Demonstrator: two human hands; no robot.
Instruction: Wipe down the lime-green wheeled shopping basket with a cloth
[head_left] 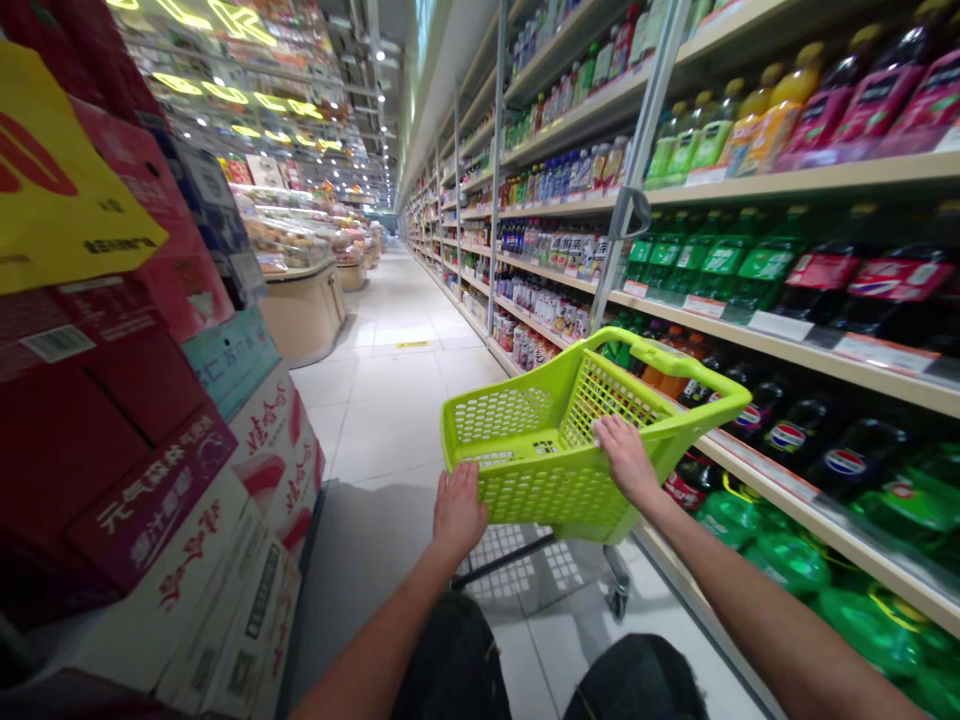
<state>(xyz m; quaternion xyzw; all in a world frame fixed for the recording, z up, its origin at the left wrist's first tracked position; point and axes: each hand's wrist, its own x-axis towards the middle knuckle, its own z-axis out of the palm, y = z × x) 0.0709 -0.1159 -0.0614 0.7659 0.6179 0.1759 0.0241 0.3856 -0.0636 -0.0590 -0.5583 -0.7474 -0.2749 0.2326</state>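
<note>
The shopping cart [555, 495] stands right of centre on the aisle floor [390, 400], in front of the shelving [787, 187] along the right of the frame (bottles [757, 255] line its levels down to the lower right corner). The left hand [459, 510] rests at the cart's near left corner; the right hand [626, 455] is farther right along the near rim. Below the cart, the person's knees [634, 680] sit at bottom centre. Stacked boxes [161, 480] fill the left edge, with a sign [67, 190] at upper left; beyond them stands a display counter [300, 310].
</note>
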